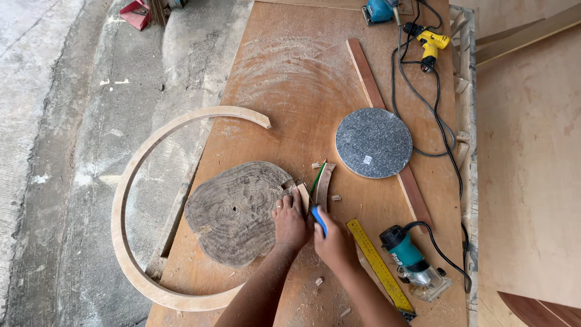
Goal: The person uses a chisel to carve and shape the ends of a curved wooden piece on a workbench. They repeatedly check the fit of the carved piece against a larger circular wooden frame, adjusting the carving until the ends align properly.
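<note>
Both forearms reach up side by side. The left hand [290, 221] lies flat, fingers spread, on the wood slab's [236, 212] right edge mid-surface [272, 91]; the right hand [331, 237] is closed around a blue-handled tool [319, 220].

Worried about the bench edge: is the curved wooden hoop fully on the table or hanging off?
Hanging off: the curved wooden hoop arcs out past the plywood table's left edge, over the concrete floor.

Grey wood slab [236, 212] flat on bench (rough-edged); blue-handled tool [318, 219] beside it.
</note>
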